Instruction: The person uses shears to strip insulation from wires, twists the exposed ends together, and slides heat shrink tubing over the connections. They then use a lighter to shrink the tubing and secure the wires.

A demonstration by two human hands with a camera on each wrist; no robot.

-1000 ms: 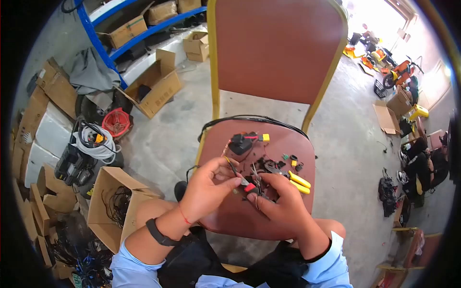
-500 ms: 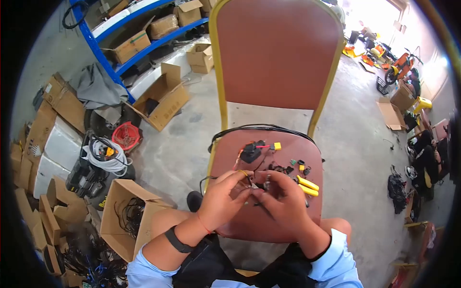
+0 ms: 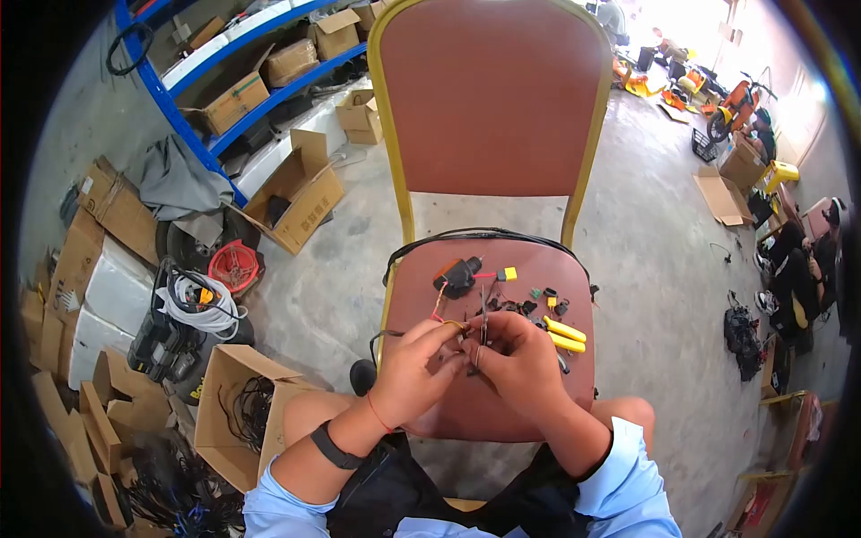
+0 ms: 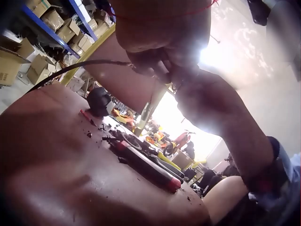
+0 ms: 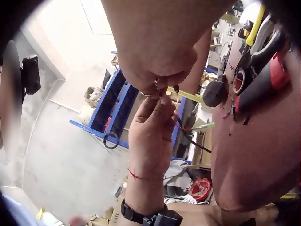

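Over the brown chair seat (image 3: 556, 403), both hands meet with fingertips close together. My left hand (image 3: 408, 377) pinches a black cable (image 4: 80, 63), which trails out leftward in the head view. A thin metal tool (image 3: 484, 309) juts up from between the thumb and fingers of my right hand (image 3: 525, 363). Fingers hide the spot where cable and tool come together. Beyond the hands lies a black housing (image 3: 457, 278) with a red wire and a yellow connector (image 3: 507, 274). Yellow-handled pliers (image 3: 565, 336) rest to the right, near a red-and-black handled tool (image 4: 150, 165).
Small black scraps (image 3: 511, 308) are scattered on the seat, and looped black cable (image 3: 489, 232) runs along its back edge below the backrest (image 3: 489, 99). On the floor at left stand a carton of wires (image 3: 215, 403), a red basket (image 3: 235, 266) and a coiled white cable (image 3: 193, 309).
The hands have drawn closer together, and a red connector seen between them earlier is now out of sight. The metal tool points more upright. The head view has shifted slightly.
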